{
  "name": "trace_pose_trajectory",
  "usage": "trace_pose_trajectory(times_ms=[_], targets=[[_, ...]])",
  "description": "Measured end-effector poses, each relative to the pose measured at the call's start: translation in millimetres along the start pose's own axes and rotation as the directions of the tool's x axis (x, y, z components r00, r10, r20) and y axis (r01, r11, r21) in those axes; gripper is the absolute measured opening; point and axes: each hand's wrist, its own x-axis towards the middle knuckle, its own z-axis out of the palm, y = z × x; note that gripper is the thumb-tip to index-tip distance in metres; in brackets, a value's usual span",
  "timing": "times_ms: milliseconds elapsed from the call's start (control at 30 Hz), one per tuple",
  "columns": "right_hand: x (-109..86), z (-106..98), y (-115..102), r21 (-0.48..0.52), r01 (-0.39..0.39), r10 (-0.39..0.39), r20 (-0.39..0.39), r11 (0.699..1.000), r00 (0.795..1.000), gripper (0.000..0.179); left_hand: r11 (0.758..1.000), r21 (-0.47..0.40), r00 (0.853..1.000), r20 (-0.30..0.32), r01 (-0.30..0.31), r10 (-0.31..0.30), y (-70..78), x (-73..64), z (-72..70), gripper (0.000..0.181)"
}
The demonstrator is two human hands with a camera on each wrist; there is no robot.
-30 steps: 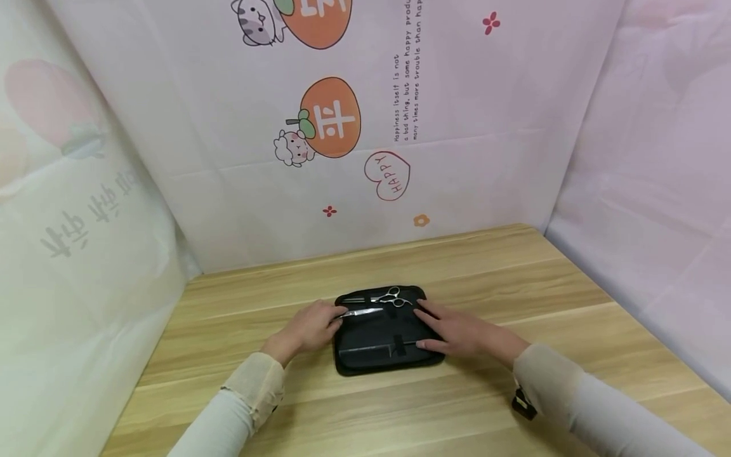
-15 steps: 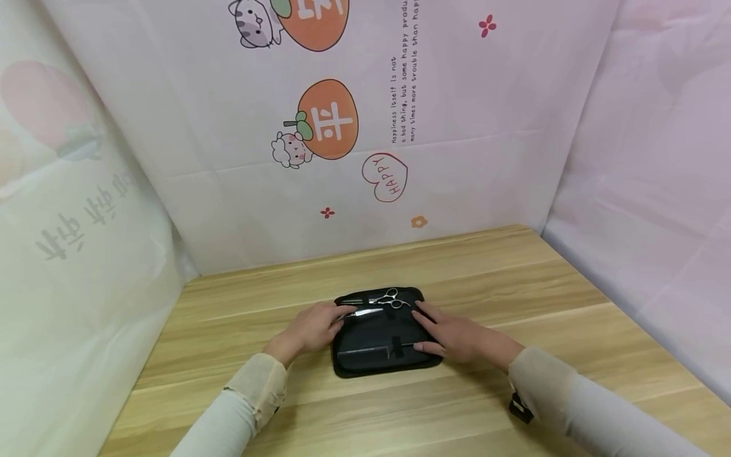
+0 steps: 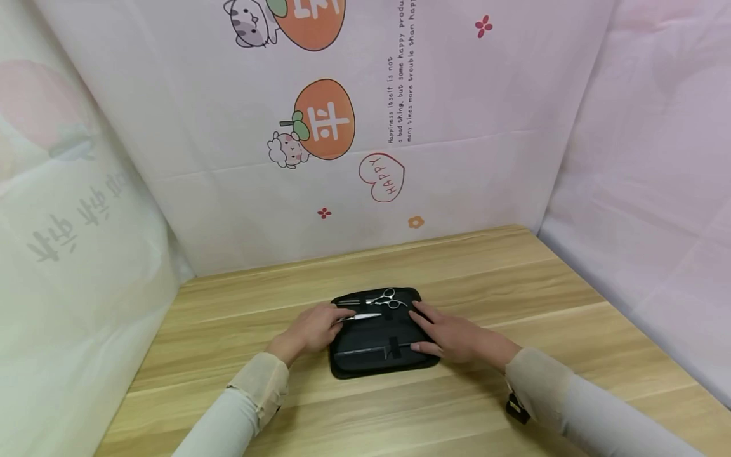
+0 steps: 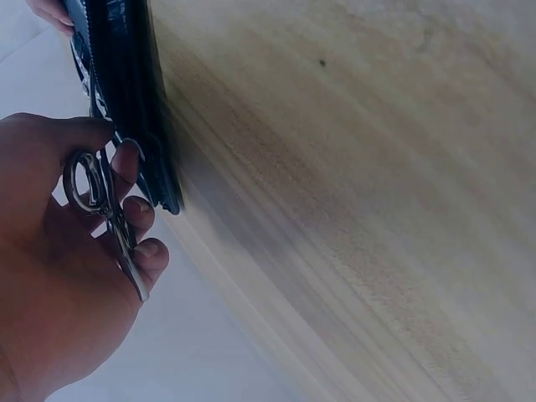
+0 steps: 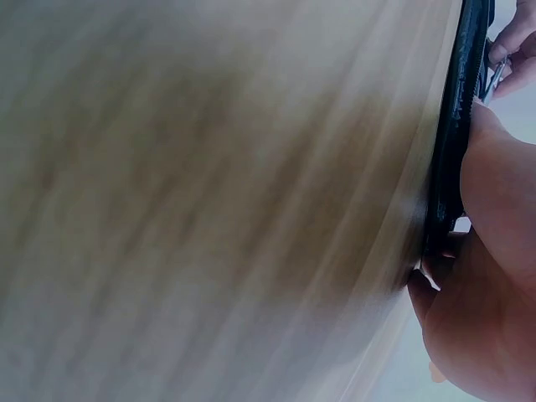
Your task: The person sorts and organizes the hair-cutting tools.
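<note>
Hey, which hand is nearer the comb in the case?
Right hand: its thumb is at the tail of the comb. Left hand holds scissors, away from the comb's wide end.

Sheet-walled booth, wood-grain table

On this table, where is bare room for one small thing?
The table is bare between the black case and the printed back sheet, and between the sleeves. Crowded: the case, with stored scissors, a comb, the right grip at one side, the left grip holding other scissors at the other.

Shiny metal scissors; glossy case; wood-grain table.
</note>
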Motion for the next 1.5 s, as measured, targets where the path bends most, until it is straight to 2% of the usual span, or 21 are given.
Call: trace_pose_trajectory(times_ms=[367, 567, 800, 1500], targets=[[-0.3, -5, -4, 0.012, -0.022, 0.022, 0.011, 1.000, 1.000, 0.080, 0.999, -0.039, 1.000, 0.003, 0.017, -0.017, -3.2, 3.8, 3.9, 0.036], [1.9, -7, -5, 0.028, -0.022, 0.022, 0.023, 0.999, 1.000, 0.080, 0.999, -0.050, 1.000, -0.008, -0.016, 0.015, -4.6, 5.4, 3.9, 0.035], [2.4, -6, -3, 0.016, -0.023, 0.022, 0.026, 1.000, 0.999, 0.080, 0.998, -0.055, 1.000, 0.022, -0.003, 0.005, -2.3, 9.1, 5.7, 0.035], [0.8, -4, -5, -0.008, 0.005, -0.005, -0.012, 1.000, 1.000, 0.078, 0.997, 0.079, 0.999, -0.028, -0.026, 0.029, 4.6, 19.0, 19.2, 0.037]])
